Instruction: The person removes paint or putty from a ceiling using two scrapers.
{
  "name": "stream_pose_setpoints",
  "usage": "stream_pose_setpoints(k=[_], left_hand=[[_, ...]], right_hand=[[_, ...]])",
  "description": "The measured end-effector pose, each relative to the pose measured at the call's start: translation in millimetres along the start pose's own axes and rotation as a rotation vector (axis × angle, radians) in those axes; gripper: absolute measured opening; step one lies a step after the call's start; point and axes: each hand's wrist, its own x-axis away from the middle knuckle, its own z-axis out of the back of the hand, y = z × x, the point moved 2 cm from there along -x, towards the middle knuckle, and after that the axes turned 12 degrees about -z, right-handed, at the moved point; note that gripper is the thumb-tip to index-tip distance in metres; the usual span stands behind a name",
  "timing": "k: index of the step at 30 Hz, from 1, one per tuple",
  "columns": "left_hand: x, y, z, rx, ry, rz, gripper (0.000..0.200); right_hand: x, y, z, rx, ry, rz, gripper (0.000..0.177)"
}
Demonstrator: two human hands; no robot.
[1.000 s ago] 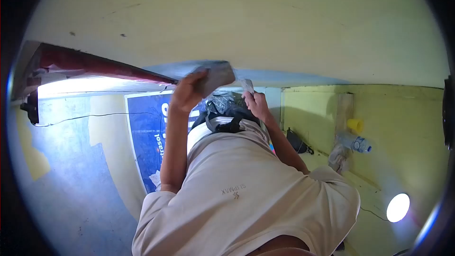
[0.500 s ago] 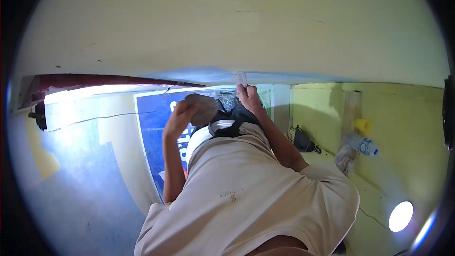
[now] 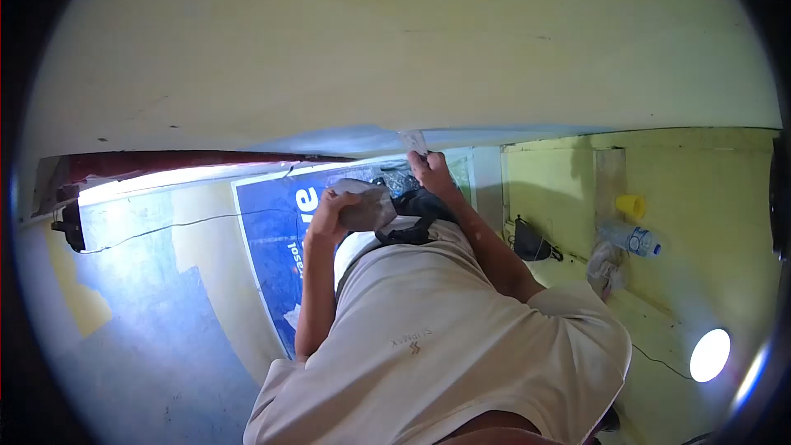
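Note:
My left hand (image 3: 328, 216) is closed around a dull grey plate-like piece (image 3: 367, 206) in front of my waist. The piece's underside and exact kind are hidden. To its right, my right hand (image 3: 431, 171) grips a putty knife (image 3: 414, 142), whose pale blade reaches up to the lower part of the cream wall (image 3: 412, 58). The blade appears to touch the wall, beside a bluish-white strip along its bottom. Most of the knife's handle is covered by my fingers.
Blue sign (image 3: 268, 239) below left. On the right are a yellow cup (image 3: 631, 205), a plastic bottle (image 3: 630, 238), a black bag-like object (image 3: 531, 243) and a lit round lamp (image 3: 710, 355) with a cord. A dark red strip (image 3: 165, 166) runs along the left.
My left hand and the grey piece have shifted slightly down and right, and the piece is turned differently. The putty knife now tilts more to the left. The camera view has shifted slightly.

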Motion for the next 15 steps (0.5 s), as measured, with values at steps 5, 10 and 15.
stream_pose_setpoints(k=[5, 10, 15], left_hand=[[-15, 5, -4, 0.028, -0.059, -0.055, 0.029], [-18, 0, 9, -0.002, -0.032, -0.071, 0.021], [-16, 8, 17, -0.063, 0.009, -0.084, 0.017]], right_hand=[[1, 19, -1, -0.144, -0.036, -0.063, 0.049], [8, 7, -7, -0.275, -0.102, -0.081, 0.053], [2, 18, -16, -0.314, -0.057, -0.058, 0.056]])
